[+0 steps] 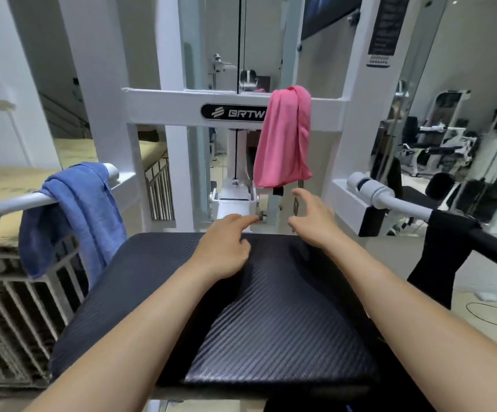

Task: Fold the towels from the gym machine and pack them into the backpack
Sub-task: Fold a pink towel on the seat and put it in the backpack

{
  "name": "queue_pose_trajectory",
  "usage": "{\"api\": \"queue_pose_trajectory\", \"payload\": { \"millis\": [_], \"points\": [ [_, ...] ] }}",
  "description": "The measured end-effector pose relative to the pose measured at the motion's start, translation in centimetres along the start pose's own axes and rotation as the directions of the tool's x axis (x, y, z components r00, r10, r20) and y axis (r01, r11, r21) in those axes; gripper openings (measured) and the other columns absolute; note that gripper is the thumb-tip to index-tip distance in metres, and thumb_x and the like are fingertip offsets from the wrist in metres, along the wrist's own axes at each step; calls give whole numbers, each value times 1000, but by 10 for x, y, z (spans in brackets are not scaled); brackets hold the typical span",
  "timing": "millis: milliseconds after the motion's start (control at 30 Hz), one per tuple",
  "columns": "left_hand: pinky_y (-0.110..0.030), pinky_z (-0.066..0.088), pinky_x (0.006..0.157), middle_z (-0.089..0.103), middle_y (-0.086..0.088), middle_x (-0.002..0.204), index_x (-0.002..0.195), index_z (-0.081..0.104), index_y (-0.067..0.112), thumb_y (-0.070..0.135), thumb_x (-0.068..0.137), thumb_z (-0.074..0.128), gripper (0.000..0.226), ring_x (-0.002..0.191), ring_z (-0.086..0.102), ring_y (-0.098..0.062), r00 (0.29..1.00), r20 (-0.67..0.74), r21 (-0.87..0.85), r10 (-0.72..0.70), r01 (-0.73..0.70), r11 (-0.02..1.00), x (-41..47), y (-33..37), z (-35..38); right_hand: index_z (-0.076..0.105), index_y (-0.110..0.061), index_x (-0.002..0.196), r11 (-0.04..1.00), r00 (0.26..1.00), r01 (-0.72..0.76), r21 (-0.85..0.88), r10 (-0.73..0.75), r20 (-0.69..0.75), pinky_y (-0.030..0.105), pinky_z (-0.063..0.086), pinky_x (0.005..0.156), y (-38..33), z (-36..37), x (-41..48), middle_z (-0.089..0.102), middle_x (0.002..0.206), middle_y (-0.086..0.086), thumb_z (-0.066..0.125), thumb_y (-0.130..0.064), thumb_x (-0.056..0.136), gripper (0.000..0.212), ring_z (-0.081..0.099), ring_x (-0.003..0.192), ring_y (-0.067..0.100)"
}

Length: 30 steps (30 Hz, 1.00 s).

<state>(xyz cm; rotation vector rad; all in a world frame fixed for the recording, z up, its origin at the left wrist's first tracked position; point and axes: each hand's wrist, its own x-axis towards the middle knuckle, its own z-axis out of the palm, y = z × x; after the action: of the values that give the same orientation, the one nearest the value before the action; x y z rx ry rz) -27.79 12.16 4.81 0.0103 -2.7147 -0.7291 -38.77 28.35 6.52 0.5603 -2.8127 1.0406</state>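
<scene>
Nothing looks folded or packed yet: the pink cloth towel hangs on the white machine crossbar, the blue towel and black towel drape the side handles, both hands reach open and empty, no backpack in view.

Open air above the seat pad

Seat pad bare; white frame crossbar blocks ahead, side handle bars flank both sides.

Pink towel, blue towel: soft matt cloth; seat pad: ribbed black vinyl; frame: glossy white metal
</scene>
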Motion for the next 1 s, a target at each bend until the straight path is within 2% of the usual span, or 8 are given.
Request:
{"api": "queue_pose_trajectory", "payload": {
  "millis": [267, 400, 533, 633, 733, 800, 933, 1000],
  "points": [
    [-20, 25, 104, 42, -7, 146, 140, 49, 18, 6, 87, 49, 55, 135, 37, -24, 998, -68, 27, 10, -8, 1000, 106, 19, 33, 38, -31, 144, 972, 999, 24, -232, -29, -18, 53, 18, 116, 35, -12, 122, 4, 161, 5, 47, -15, 85, 62, -5, 147, 31],
    [-2, 26, 86, 50, -2, 140, 134, 55, 15, 6, 90, 50, 45, 120, 48, -12, 996, -92, -149, -20, 6, 989, 138, 25, 50, 50, -9, 131, 980, 983, 153, -131, -164, -83, 36, 31, 110, 44, -4, 165, 46, 140, 9, 47, -13, 88, 44, 36, 137, 31],
    [-25, 43, 97, 57, 2, 132, 135, 53, 19, 24, 98, 50, 38, 114, 55, -12, 958, -120, -593, -261, 141, 793, 159, 37, 51, 77, -16, 84, 892, 946, 269, 364, -173, -275, 29, 53, 81, 36, -3, 137, 75, 84, 0, 54, -2, 79, 27, 68, 85, 15],
    [-31, 48, 97, 61, 1, 125, 133, 53, 16, 30, 95, 55, 41, 108, 59, -13, 925, -167, -737, -340, 112, 666, 169, 45, 44, 73, -14, 60, 796, 947, 246, 553, -319, 39, 33, 55, 66, 26, -3, 102, 71, 61, 5, 57, 7, 71, 28, 69, 63, 18],
    [-16, 54, 72, 66, 6, 102, 128, 55, 19, 5, 85, 60, 46, 84, 64, -4, 931, -240, -640, -276, 62, 766, 166, 50, 44, 72, -9, 67, 859, 646, 208, 468, -480, 594, 26, 51, 71, 20, -11, 73, 70, 65, 7, 56, 13, 69, 27, 64, 66, 14],
    [-13, 50, 67, 69, 10, 94, 121, 63, 18, -12, 76, 45, 57, 77, 63, 3, 928, -311, -570, -206, -9, 821, 155, 50, 45, 74, -11, 75, 865, 525, 279, 418, -502, 688, 28, 48, 72, 24, -20, 66, 70, 74, 17, 57, 9, 74, 26, 59, 70, 17],
    [-12, 38, 41, 69, 3, 77, 111, 68, 26, -22, 71, 32, 72, 45, 55, 0, 977, -88, -712, -196, 76, 698, 113, 47, 24, 71, -10, 79, 772, 897, 316, 551, -432, 91, 10, 40, 56, 24, -45, 63, 67, 70, 0, 52, 12, 75, 29, 56, 60, 0],
    [-15, 44, 45, 71, 2, 82, 114, 65, 27, -22, 69, 35, 73, 53, 59, -6, 986, 168, -762, -23, 144, 632, 81, 44, 9, 69, -15, 96, 773, 873, 467, 430, -479, -88, 8, 40, 66, 12, -51, 52, 67, 93, 0, 55, 6, 71, 36, 59, 80, -1]
  ]
}}
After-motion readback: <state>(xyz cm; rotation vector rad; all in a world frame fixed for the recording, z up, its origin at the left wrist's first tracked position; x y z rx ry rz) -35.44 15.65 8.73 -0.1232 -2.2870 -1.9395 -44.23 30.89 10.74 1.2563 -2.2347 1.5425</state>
